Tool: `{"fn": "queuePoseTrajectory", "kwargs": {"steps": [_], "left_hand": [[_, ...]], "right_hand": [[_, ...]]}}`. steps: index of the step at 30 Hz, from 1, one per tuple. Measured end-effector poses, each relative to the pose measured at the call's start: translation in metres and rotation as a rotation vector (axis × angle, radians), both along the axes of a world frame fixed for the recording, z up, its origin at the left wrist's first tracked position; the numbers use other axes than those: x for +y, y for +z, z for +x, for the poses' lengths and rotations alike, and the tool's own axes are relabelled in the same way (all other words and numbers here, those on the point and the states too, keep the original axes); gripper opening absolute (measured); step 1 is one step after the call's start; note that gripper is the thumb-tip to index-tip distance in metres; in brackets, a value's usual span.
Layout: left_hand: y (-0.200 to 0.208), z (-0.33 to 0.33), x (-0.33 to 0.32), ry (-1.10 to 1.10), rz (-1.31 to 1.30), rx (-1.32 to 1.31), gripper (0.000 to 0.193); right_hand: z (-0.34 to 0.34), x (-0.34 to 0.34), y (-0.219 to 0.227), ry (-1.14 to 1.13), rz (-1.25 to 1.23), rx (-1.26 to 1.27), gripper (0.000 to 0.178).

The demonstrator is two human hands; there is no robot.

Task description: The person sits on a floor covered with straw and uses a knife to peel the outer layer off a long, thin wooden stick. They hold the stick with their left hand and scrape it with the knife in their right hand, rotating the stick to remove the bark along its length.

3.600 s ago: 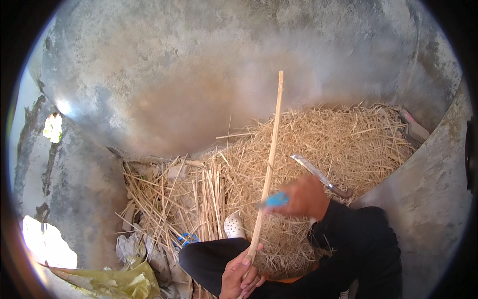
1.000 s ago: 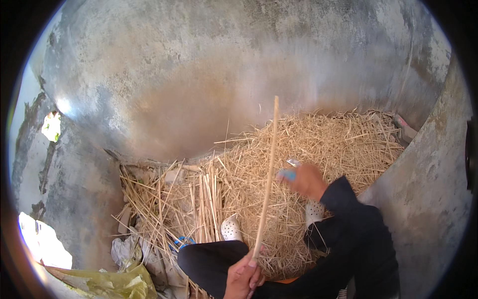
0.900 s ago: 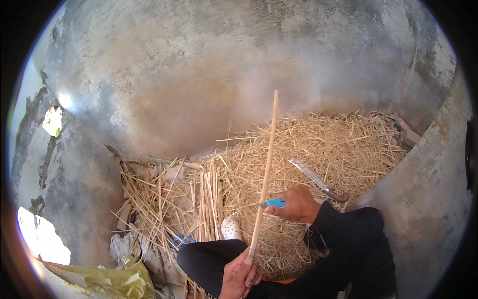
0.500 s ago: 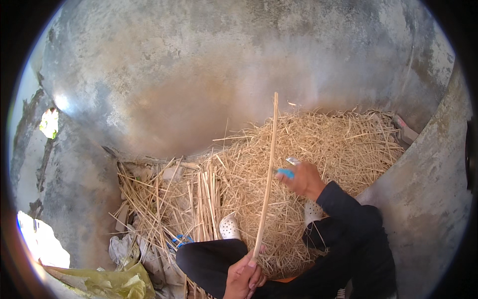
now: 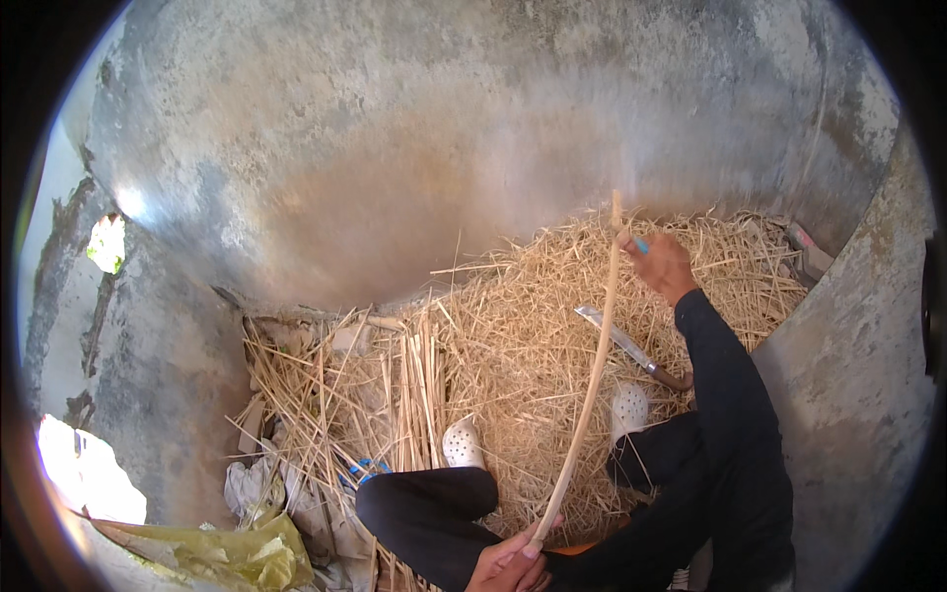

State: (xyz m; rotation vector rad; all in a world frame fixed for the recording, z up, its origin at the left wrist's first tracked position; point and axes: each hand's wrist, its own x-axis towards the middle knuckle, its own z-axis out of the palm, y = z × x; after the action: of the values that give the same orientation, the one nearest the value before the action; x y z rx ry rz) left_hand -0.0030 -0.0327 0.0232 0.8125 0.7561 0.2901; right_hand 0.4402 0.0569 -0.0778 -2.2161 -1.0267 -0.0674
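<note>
A long pale wooden strip (image 5: 592, 385) slants up from my lap, bowed slightly along its length. My left hand (image 5: 509, 564) is closed around its lower end. Near the strip's upper end, my right hand (image 5: 666, 266) has its fingers closed on a small blue thing (image 5: 641, 246), whose kind I cannot make out. The fingertips are at the strip there, somewhat blurred. Below my right hand, a knife (image 5: 627, 345) with a silvery blade and a brown handle rests on the straw-like shavings (image 5: 513, 345).
My feet in white perforated clogs (image 5: 462, 444) stand among the shavings. Pale strips (image 5: 422, 395) lie bundled and scattered at the left, near a yellowish plastic sheet (image 5: 237, 553). A curved grey concrete wall (image 5: 395, 148) rises behind, with bright openings (image 5: 89, 474) at the far left.
My right hand has moved up and right along the strip, with the blue thing in it. The strip's top has swung right, and the knife is now more visible.
</note>
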Motion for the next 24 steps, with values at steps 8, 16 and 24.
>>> {"fn": "queuePoseTrajectory", "kwargs": {"steps": [8,16,24], "left_hand": [[-0.005,0.016,0.009,-0.062,0.029,0.035,0.034],[-0.023,0.009,0.04,-0.061,-0.036,-0.024,0.035],[-0.022,0.017,0.069,-0.059,0.188,0.041,0.033]], "right_hand": [[0.031,-0.009,-0.013,-0.073,-0.107,0.083,0.079],[-0.013,-0.019,0.023,0.373,0.184,1.399,0.074],[-0.162,-0.039,0.032,0.69,-0.017,-0.08,0.081]]}}
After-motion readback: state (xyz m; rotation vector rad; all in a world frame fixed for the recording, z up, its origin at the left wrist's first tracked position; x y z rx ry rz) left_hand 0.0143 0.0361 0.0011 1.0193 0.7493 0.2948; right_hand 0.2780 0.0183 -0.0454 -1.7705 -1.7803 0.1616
